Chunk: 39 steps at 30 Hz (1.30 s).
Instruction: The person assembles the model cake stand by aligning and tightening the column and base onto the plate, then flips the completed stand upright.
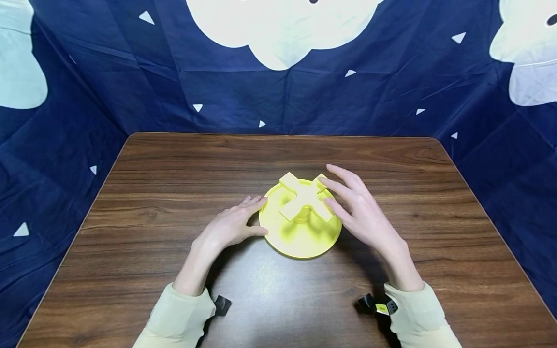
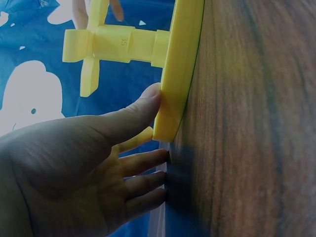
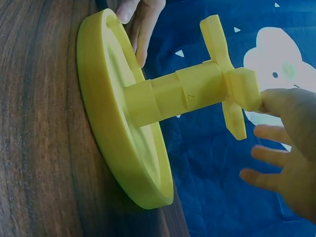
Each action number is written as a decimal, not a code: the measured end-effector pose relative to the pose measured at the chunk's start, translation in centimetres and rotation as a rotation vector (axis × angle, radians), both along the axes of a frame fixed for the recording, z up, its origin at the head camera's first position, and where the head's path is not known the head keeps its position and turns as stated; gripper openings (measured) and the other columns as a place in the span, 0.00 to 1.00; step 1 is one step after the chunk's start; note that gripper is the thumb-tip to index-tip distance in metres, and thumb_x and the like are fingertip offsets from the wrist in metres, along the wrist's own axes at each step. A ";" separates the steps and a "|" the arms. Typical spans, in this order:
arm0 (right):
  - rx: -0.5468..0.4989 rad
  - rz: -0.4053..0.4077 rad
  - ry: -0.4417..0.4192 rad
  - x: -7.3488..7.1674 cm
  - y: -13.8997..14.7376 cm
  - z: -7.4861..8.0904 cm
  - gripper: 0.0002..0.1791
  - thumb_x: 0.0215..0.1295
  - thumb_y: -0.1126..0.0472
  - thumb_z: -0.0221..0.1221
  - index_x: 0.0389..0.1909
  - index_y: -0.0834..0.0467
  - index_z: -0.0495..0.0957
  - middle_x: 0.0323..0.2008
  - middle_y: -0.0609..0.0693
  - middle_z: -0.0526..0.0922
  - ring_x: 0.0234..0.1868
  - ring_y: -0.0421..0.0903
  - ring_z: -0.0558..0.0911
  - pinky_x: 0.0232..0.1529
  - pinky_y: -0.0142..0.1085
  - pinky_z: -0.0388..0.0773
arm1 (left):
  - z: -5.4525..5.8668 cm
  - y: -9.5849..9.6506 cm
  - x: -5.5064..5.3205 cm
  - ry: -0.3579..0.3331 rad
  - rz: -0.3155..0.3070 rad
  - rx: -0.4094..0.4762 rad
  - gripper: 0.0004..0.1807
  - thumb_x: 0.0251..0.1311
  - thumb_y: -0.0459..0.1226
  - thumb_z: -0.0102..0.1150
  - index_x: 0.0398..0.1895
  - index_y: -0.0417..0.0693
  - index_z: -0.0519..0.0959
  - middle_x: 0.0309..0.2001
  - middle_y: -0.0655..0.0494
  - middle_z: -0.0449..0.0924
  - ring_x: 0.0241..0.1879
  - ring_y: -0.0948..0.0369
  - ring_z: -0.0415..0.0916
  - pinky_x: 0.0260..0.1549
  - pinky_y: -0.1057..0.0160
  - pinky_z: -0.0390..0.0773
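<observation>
A yellow plastic round base lies flat on the table, with a raised rim. From its middle rises a stepped yellow post with small raised digits, topped by a yellow cross-shaped piece. My left hand rests at the base's left edge, its thumb and forefinger touching the rim and the other fingers stretched toward the table. My right hand is spread around the right side of the cross, its thumb at the end of one arm. In the right wrist view, its other fingers stand apart from the piece.
A brown wood-grain table spreads out on all sides of the yellow object. Behind it and at both sides hangs a dark blue cloth with white cloud and triangle prints. Black straps sit at both wrists.
</observation>
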State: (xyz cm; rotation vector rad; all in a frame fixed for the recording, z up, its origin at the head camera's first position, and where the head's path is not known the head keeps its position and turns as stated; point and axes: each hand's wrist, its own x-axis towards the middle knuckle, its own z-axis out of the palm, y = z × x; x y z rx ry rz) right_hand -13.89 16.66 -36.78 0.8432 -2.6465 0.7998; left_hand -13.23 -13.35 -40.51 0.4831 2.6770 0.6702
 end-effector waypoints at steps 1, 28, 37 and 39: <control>0.018 0.007 -0.034 0.0 0.0 -0.1 0.25 0.67 0.55 0.55 0.65 0.44 0.69 0.71 0.43 0.60 0.73 0.44 0.57 0.70 0.44 0.59 | 0.0 0.0 0.0 0.001 0.000 0.000 0.44 0.55 0.56 0.61 0.73 0.59 0.55 0.74 0.53 0.53 0.74 0.51 0.47 0.67 0.39 0.57; 0.045 -0.019 -0.086 0.3 0.1 -0.1 0.19 0.67 0.47 0.54 0.57 0.43 0.75 0.48 0.40 0.71 0.40 0.37 0.71 0.40 0.32 0.69 | -0.1 0.1 -0.2 -0.008 0.002 0.001 0.44 0.55 0.56 0.61 0.73 0.59 0.54 0.74 0.53 0.52 0.75 0.52 0.46 0.67 0.40 0.57; 0.017 0.017 -0.068 0.5 0.0 0.0 0.16 0.65 0.47 0.56 0.51 0.45 0.80 0.39 0.34 0.76 0.39 0.32 0.75 0.38 0.32 0.74 | 0.0 0.1 -0.1 -0.004 0.005 0.002 0.44 0.54 0.55 0.61 0.73 0.60 0.55 0.74 0.53 0.53 0.75 0.52 0.47 0.67 0.40 0.57; 0.001 0.024 -0.062 0.5 0.0 0.1 0.14 0.65 0.48 0.57 0.48 0.45 0.81 0.37 0.33 0.77 0.37 0.31 0.76 0.36 0.32 0.76 | 0.0 0.1 -0.1 -0.004 0.005 0.000 0.44 0.55 0.56 0.61 0.73 0.60 0.55 0.74 0.53 0.53 0.75 0.52 0.47 0.66 0.39 0.57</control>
